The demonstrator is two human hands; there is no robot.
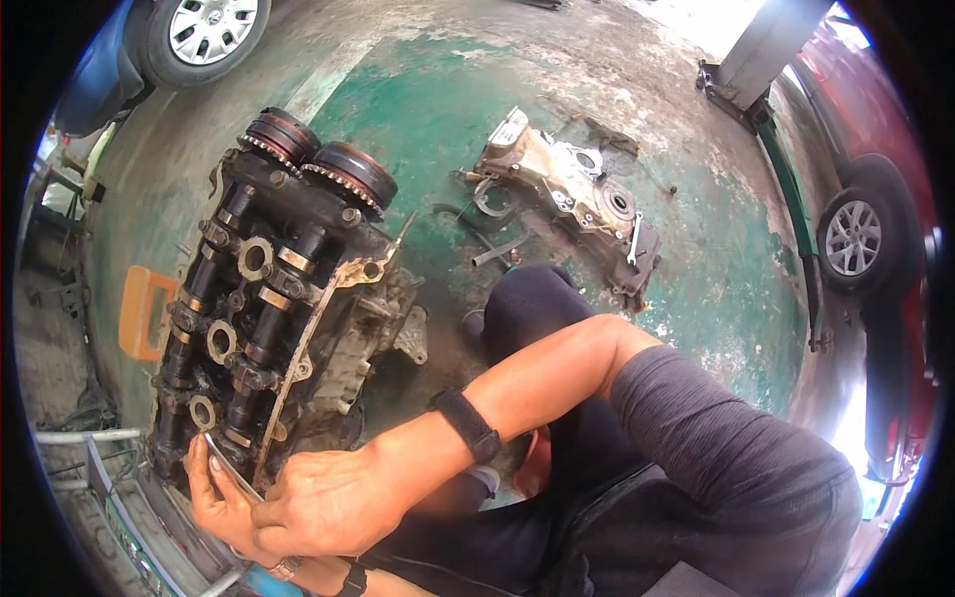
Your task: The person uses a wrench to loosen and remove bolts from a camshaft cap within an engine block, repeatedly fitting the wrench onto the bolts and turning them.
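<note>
While both hands [298, 502] pinch a thin metal strip [231, 476], greasy black cylinder head [269, 298], ribbed cam sprockets [323, 159], worn green floor [448, 109].

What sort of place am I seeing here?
Most likely a car repair workshop: a greasy black engine cylinder head stands on the worn green-painted concrete floor, a detached metal engine cover lies nearby, and a red car is parked alongside.
</note>
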